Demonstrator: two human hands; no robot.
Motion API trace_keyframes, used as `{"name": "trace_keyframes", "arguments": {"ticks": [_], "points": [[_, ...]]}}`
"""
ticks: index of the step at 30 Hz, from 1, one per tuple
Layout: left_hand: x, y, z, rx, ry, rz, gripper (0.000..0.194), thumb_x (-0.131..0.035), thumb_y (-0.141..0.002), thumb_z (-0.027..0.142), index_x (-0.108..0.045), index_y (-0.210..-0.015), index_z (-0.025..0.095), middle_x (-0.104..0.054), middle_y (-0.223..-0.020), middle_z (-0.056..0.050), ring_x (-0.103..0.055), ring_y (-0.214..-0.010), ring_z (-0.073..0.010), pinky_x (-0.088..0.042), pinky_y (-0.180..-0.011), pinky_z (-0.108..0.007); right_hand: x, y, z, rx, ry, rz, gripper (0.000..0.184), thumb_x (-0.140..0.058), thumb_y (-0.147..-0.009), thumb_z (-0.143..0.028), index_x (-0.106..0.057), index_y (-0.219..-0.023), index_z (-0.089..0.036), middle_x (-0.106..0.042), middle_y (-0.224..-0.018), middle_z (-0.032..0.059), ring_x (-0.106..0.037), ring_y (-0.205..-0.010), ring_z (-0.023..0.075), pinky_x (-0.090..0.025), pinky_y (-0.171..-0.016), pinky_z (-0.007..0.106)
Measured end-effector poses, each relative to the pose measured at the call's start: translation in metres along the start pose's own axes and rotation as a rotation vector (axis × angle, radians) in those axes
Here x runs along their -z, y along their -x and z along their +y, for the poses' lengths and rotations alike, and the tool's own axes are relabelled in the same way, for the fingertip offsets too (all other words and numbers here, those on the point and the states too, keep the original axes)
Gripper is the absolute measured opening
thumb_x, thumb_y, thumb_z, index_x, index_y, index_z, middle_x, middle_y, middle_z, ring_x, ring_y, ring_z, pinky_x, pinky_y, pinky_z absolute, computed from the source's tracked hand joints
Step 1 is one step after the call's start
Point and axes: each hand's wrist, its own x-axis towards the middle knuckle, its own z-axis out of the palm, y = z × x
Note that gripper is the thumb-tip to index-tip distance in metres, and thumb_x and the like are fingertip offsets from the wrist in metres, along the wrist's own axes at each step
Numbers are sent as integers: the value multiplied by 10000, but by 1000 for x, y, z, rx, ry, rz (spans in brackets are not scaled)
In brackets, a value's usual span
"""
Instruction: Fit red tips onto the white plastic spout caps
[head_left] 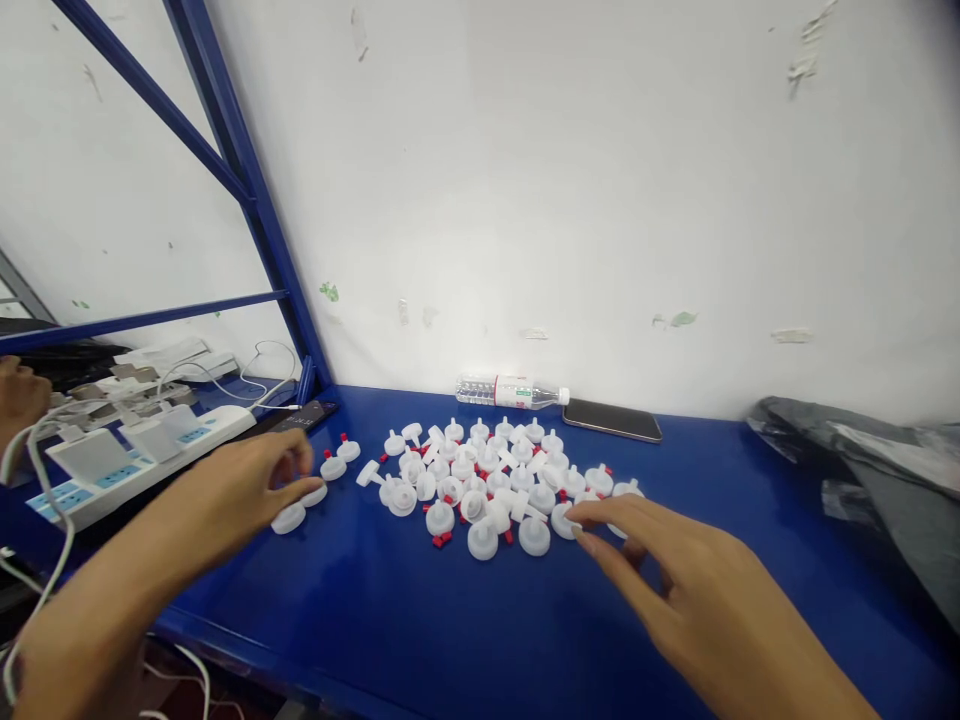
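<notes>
On a blue tabletop [420, 620] lies a heap of white plastic nozzle caps [480, 475], several with small red tips. My left hand [262, 475] is at the left, thumb and forefinger curled together over a white cap [316, 494] whose top they hide. Close by stand another cap [288, 518] and two red-tipped caps [332, 467], roughly in a slanting line. At the heap's right front edge, my right hand [675, 570] has thumb and forefinger pinched at the side of a white nozzle cap [562, 521]; its other fingers are bent beneath.
Against the wall lie a clear bottle [514, 391] and a dark phone [612, 419]. A power strip [150, 455] with chargers and white cables runs along the left, near another phone [307, 415]. Dark plastic bags [862, 470] sit at right. Another person's hand [22, 400] shows far left.
</notes>
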Motion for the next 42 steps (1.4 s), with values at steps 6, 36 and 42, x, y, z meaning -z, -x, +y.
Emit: {"name": "trace_keyframes", "arguments": {"ticks": [6, 36, 42], "points": [[-33, 1, 69, -260, 203, -167, 342, -565, -932, 489, -700, -1161, 274, -738, -902, -12, -651, -808, -215, -410, -683, -285, -7, -1, 1, 51, 1, -29, 194, -544, -990, -327, -693, -1108, -368, -788, -1019, -63, -769, -751, 176, -584, -626, 274], [-81, 32, 120, -394, 409, -320, 166, -736, -857, 277, -739, -1018, 317, -725, -937, 46, -648, -868, -170, -439, -736, -262, 4, -2, -9, 8, -33, 94, 193, -687, -907, -384, -737, -1084, -324, -773, -819, -50, -636, -471, 126, -472, -472, 252], [-94, 31, 135, -428, 358, -251, 202, -629, -942, 258, -730, -1113, 293, -732, -1029, -2, -665, -917, -199, -462, -781, -290, 7, -1, -8, -12, -31, 48, 189, -704, -901, -367, -737, -1080, -314, -767, -808, -43, -651, -500, 139, -470, -523, 263]]}}
